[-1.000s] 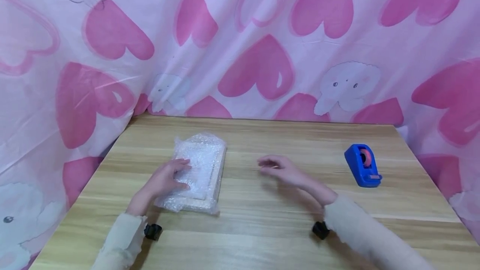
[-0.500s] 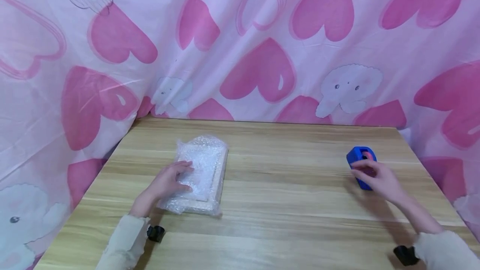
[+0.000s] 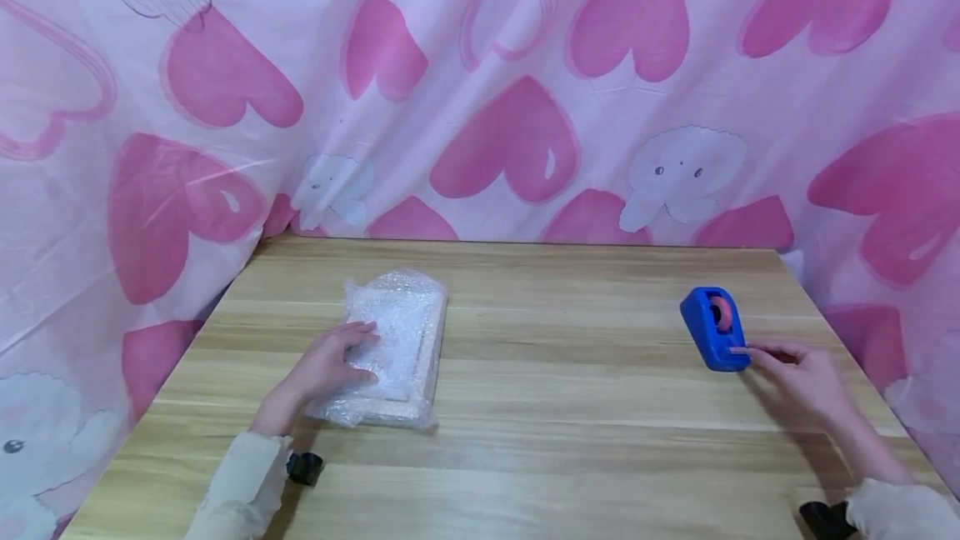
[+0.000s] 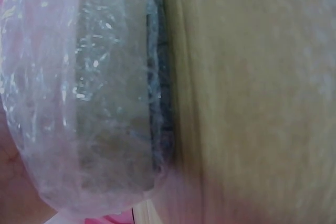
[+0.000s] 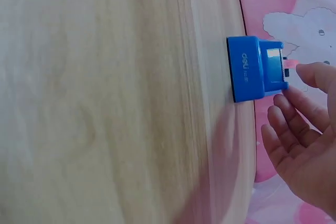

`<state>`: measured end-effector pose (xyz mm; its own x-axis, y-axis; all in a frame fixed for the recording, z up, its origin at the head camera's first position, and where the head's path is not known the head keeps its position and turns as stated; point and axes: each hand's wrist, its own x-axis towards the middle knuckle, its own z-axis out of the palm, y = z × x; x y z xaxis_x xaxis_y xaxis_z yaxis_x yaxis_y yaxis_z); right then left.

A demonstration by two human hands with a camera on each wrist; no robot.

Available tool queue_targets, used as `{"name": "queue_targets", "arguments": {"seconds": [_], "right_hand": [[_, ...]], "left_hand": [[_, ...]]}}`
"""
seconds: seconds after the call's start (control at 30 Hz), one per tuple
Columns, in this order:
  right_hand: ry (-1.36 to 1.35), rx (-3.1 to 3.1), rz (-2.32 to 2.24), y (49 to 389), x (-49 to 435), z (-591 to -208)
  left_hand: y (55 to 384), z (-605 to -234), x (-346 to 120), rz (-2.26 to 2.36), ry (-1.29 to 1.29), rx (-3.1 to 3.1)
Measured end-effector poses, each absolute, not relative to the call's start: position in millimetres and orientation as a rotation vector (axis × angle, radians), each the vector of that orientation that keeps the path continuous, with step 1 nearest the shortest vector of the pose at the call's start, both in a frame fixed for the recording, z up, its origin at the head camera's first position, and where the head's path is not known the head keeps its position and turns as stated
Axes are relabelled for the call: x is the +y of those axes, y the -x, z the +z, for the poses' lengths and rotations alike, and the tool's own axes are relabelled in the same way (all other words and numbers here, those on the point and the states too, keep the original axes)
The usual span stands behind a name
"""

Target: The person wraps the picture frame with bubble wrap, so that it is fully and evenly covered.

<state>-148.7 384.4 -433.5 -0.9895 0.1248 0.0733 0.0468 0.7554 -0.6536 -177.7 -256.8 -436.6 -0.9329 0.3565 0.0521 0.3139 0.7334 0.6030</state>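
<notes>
A flat rectangular item in bubble wrap (image 3: 405, 357) lies on the left half of the table. My left hand (image 3: 326, 365) rests on its left side, fingers and thumb spread over the top. In the left wrist view, the bubble wrap (image 4: 110, 87) fills the left part. Toward the right stands a blue tape dispenser (image 3: 708, 336) with a pink roll of tape (image 3: 722, 314). My right hand (image 3: 806, 373) is at the dispenser's front end, where thumb and forefinger pinch the free end of the pink tape (image 5: 290, 64); its other fingers are loosely bent.
The wooden table (image 3: 540, 423) reaches back to a pink curtain (image 3: 510, 40) printed with hearts, which also hangs along both sides. A black wrist camera (image 3: 304, 468) sits below the left cuff, another black wrist camera (image 3: 825, 519) at the right cuff.
My right hand has moved from the middle of the table over to the dispenser, then round to its front end, where it took hold of the tape. The left hand has stayed on the wrapped item.
</notes>
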Motion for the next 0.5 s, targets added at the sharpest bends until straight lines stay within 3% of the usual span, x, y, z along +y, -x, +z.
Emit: {"name": "queue_targets", "arguments": {"seconds": [0.5], "right_hand": [[0.185, -2.837, 1.219, 159, 377, -440]], "left_hand": [[178, -434, -254, 0.991, -0.507, 2.837]]}}
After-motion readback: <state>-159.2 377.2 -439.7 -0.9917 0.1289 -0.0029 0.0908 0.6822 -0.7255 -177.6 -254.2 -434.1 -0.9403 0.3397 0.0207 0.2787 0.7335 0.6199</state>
